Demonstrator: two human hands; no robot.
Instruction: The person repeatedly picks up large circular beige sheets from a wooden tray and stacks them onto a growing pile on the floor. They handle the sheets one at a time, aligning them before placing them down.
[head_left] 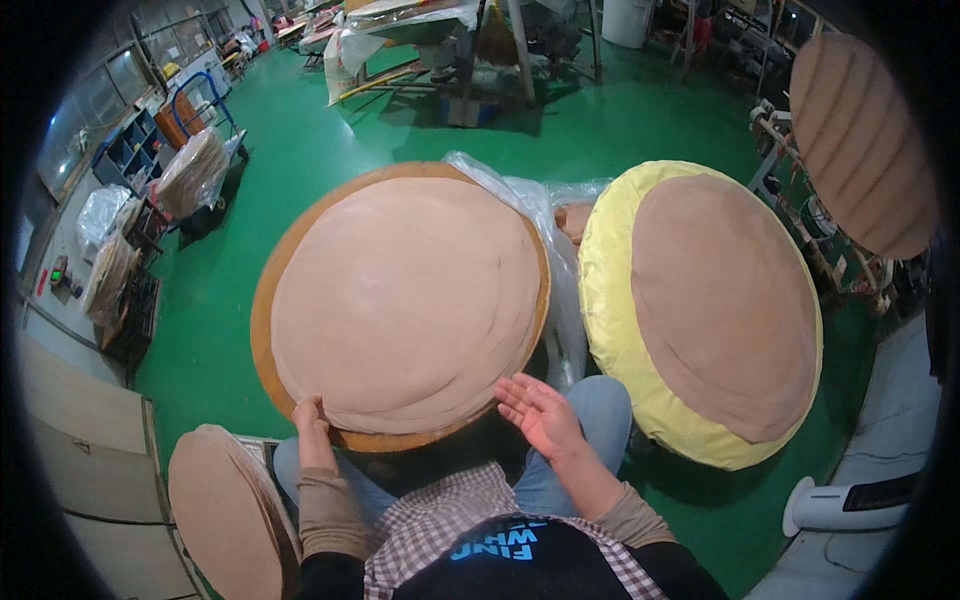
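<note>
Before me a stack of thin, round, pinkish-tan sheets [405, 295] lies on a round wooden board [262, 325]. My left hand [313, 420] is at the near left edge of the stack, fingers curled and pinching the rim of a sheet. At the near right edge, my right hand [541, 412] is turned partly palm up, its fingers stretched out and holding nothing. Its fingertips are close to the sheets' rim; whether they touch cannot be told. Folds and layered edges show along the right side of the stack.
To the right, another tan round stack [725, 305] lies on a yellow-covered round surface [615, 300]. Clear plastic film [565, 290] hangs between them. More round sheets [225, 510] lean at lower left. A ridged tan disc [860, 145] stands upper right, a white fan-like appliance [850, 503] lower right.
</note>
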